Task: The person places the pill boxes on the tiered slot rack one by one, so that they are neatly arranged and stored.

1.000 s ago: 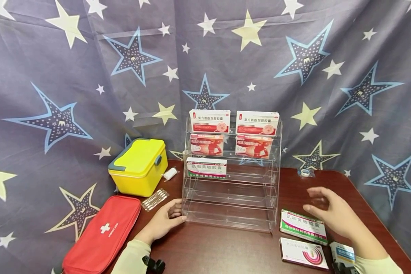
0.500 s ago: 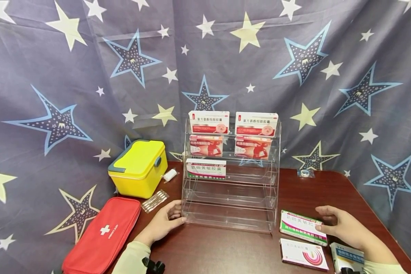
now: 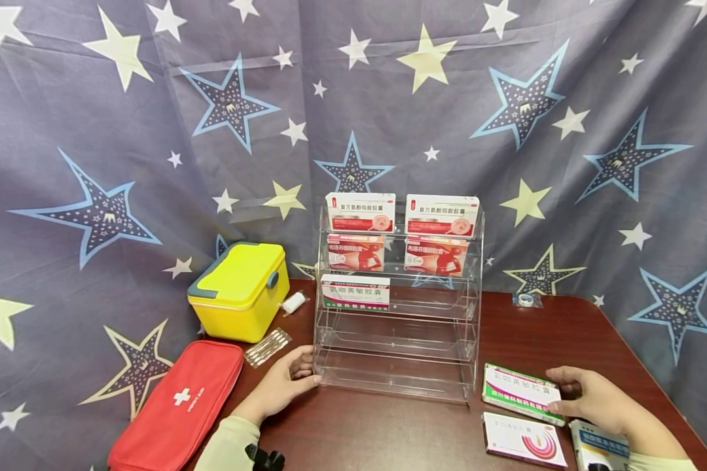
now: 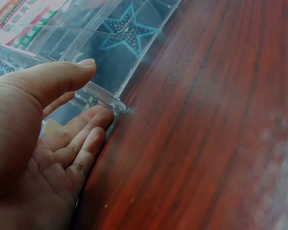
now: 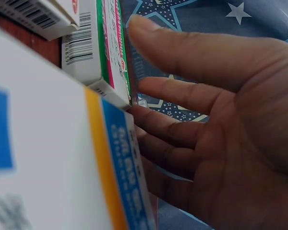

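A clear tiered display rack (image 3: 396, 383) holds medicine boxes on its upper tiers. My left hand (image 3: 283, 383) is at the rack's lower left side; in the left wrist view the fingers (image 4: 89, 143) are fairly straight at its bottom corner and the thumb stands apart from them. My right hand (image 3: 595, 399) is at the right end of a green-and-pink medicine box (image 3: 521, 392) lying on the table. In the right wrist view thumb and fingers are spread beside this box (image 5: 84, 52), not closed round it. A white box with pink arcs (image 3: 523, 439) lies in front.
A blue-and-white medicine box (image 3: 599, 448) lies under my right wrist. On the left are a yellow case (image 3: 238, 288), a red first-aid pouch (image 3: 177, 405), a cotton swab pack (image 3: 268, 347) and a white roll (image 3: 293, 301). A tape roll (image 3: 525, 299) lies at the back right.
My right hand has come down and slightly right, from above the green-and-pink box to its right end. My left hand stays at the rack.
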A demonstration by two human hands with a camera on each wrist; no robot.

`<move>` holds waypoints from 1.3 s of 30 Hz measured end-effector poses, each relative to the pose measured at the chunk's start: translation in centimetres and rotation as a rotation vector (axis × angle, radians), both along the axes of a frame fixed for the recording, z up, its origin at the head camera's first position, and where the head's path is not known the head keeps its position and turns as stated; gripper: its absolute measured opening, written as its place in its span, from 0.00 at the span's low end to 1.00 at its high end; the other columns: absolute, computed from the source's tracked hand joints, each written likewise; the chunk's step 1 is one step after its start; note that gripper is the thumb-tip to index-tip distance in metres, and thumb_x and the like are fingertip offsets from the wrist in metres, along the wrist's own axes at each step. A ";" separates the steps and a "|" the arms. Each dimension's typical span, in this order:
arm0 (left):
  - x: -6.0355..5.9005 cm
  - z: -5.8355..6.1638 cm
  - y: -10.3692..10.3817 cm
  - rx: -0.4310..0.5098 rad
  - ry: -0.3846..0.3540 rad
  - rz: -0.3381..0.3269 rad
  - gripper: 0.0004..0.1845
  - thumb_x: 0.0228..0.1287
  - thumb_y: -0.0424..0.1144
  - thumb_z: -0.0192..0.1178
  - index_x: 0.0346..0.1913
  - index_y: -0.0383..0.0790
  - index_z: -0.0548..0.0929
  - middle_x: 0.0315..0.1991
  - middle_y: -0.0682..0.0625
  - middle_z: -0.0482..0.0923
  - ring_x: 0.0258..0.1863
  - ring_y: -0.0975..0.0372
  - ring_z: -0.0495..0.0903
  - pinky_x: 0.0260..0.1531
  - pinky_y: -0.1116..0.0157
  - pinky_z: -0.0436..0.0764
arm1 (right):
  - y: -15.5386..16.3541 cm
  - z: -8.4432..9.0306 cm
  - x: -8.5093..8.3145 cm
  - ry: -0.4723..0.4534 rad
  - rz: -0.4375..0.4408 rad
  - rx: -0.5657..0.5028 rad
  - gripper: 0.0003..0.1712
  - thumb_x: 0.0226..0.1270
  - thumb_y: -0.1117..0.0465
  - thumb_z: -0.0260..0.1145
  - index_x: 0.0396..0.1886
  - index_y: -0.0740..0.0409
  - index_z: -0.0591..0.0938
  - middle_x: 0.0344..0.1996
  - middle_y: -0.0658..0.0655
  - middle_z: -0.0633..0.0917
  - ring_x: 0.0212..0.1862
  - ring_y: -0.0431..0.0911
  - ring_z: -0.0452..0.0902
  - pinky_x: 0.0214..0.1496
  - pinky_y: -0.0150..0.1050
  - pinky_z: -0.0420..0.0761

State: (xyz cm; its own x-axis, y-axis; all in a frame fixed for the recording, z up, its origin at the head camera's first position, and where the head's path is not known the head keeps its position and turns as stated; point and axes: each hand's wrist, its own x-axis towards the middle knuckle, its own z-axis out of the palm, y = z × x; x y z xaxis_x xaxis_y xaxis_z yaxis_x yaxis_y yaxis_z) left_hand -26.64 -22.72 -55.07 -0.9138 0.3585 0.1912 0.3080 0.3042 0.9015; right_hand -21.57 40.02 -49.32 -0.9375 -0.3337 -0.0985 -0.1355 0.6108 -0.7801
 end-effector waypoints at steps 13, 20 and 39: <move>0.0 0.1 0.0 -0.010 -0.020 0.011 0.32 0.67 0.37 0.73 0.71 0.39 0.74 0.55 0.40 0.82 0.53 0.55 0.83 0.59 0.62 0.81 | 0.2 -0.3 -0.3 -0.010 -0.030 0.116 0.38 0.57 0.59 0.83 0.59 0.80 0.78 0.48 0.64 0.87 0.46 0.52 0.82 0.41 0.35 0.83; 0.0 0.0 0.0 0.010 -0.009 0.000 0.32 0.67 0.36 0.73 0.71 0.35 0.73 0.56 0.37 0.82 0.54 0.51 0.83 0.59 0.60 0.81 | 0.2 -0.4 -0.3 0.017 -0.036 0.166 0.35 0.55 0.60 0.84 0.56 0.76 0.81 0.46 0.61 0.87 0.45 0.51 0.81 0.41 0.36 0.82; 0.2 0.1 0.1 0.018 0.001 -0.009 0.32 0.68 0.36 0.72 0.71 0.33 0.72 0.56 0.36 0.82 0.54 0.48 0.83 0.59 0.57 0.82 | -0.6 0.8 0.4 0.184 -0.240 0.215 0.13 0.64 0.65 0.77 0.45 0.60 0.83 0.33 0.52 0.84 0.34 0.44 0.80 0.33 0.36 0.79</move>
State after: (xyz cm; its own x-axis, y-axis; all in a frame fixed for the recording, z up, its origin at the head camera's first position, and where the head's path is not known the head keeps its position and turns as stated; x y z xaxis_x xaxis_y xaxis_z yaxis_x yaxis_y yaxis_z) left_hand -26.42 -22.67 -54.95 -0.9103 0.3633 0.1985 0.3114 0.2849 0.9066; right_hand -21.14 39.45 -48.57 -0.9951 -0.0919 0.0351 -0.0943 0.7898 -0.6061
